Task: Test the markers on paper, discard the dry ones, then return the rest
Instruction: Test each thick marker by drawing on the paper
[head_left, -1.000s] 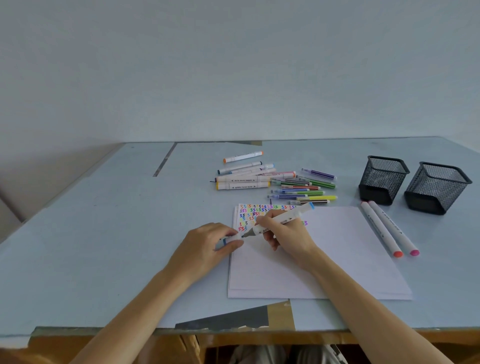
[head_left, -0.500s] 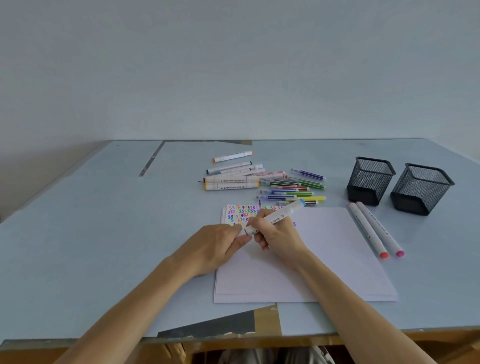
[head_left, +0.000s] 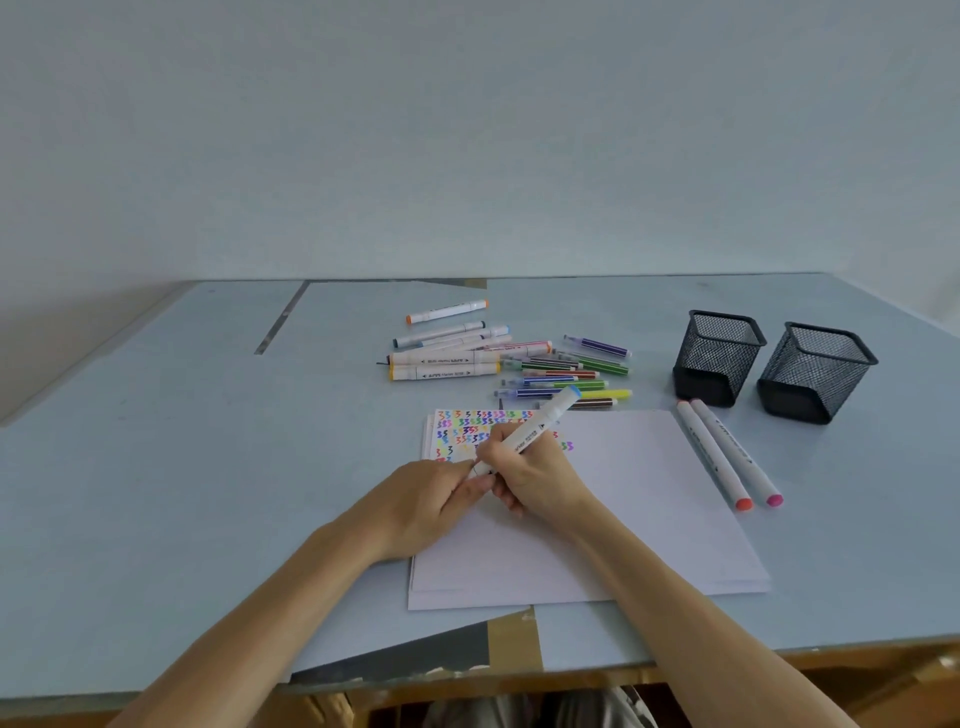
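Note:
My right hand grips a white marker with a blue end, tilted over the white paper. My left hand pinches the marker's lower end, and that tip is hidden between the fingers of both hands. Rows of coloured test squiggles fill the paper's top left corner. A pile of several markers, thick white ones and thin coloured ones, lies beyond the paper. Two white markers, one with an orange end and one with a pink end, lie side by side right of the paper.
Two black mesh pen cups stand at the right, just beyond the two separate markers. The light blue table ends at its front edge close to my body. A wall rises behind the table.
My left hand, which held a cap a little apart from the marker's tip, has closed in on the tip. Both hands now meet at the marker's lower end.

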